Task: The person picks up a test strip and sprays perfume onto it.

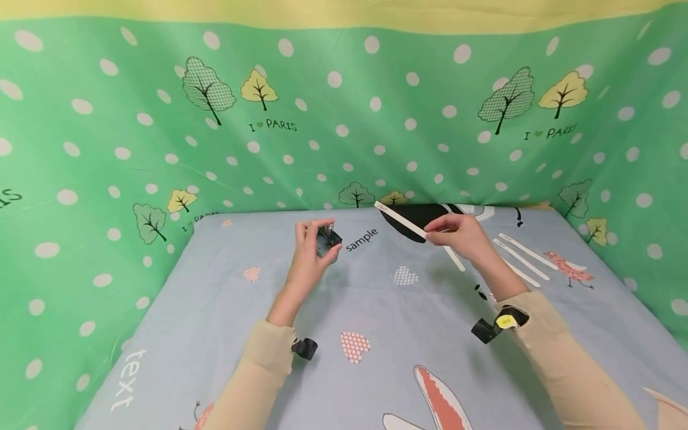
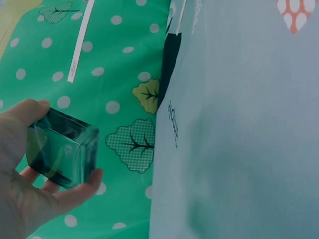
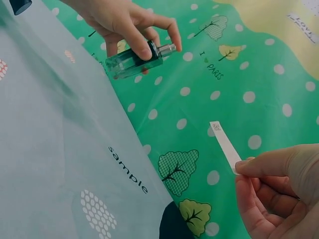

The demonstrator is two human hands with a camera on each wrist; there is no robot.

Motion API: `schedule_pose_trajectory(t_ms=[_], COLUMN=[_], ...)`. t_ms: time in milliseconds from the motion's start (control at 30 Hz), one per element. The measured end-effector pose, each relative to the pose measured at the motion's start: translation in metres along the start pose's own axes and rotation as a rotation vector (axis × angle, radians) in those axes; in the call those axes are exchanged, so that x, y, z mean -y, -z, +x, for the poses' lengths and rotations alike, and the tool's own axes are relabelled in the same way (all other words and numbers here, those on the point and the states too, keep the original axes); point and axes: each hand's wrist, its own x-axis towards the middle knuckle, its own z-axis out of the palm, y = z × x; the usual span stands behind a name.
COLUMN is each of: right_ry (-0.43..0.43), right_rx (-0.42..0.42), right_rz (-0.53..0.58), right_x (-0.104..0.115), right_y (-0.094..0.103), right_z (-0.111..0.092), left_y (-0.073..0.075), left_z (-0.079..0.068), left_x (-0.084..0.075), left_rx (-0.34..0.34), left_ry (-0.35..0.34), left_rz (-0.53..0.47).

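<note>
My left hand (image 1: 307,254) grips a small square glass perfume bottle (image 1: 328,242) above the cloth-covered table. The right wrist view shows its silver spray nozzle (image 3: 168,49), with a fingertip right beside it. From the left wrist, the bottle's thick clear base (image 2: 65,149) faces the camera. To the right, my right hand (image 1: 461,236) pinches one end of a white paper test strip (image 1: 400,219) between thumb and fingers. The strip's free end, which bears small writing, points toward the bottle's side, and a gap separates the two.
Several more white paper strips (image 1: 528,257) lie on the table at the right, beyond my right wrist. Another strip (image 1: 454,258) lies just below that hand. The blue-grey printed tablecloth (image 1: 215,310) meets a green dotted curtain (image 1: 322,119) at the back and sides.
</note>
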Motion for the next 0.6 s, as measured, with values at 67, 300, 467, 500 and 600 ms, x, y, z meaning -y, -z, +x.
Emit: schedule_pose_trajectory(t_ms=[67, 300, 467, 500, 600], right_ry=[0.000, -0.007, -0.045, -0.052, -0.072], right_rx=[0.001, -0.019, -0.028, -0.034, -0.051], right_rz=[0.012, 0.002, 0.018, 0.025, 0.022], right_x=[-0.001, -0.011, -0.024, -0.027, -0.036], right_y=[0.002, 0.014, 0.026, 0.028, 0.038], right_z=[-0.001, -0.008, -0.014, -0.015, -0.020], left_y=[0.001, 0.006, 0.010, 0.011, 0.012], left_z=[0.000, -0.005, -0.007, -0.006, -0.005], left_x=[0.000, 0.001, 0.002, 0.002, 0.003], left_rx=[-0.011, -0.034, -0.050, -0.051, -0.045], left_ry=[-0.007, -0.016, -0.005, -0.007, -0.006], left_rz=[-0.009, -0.015, -0.015, -0.014, -0.012])
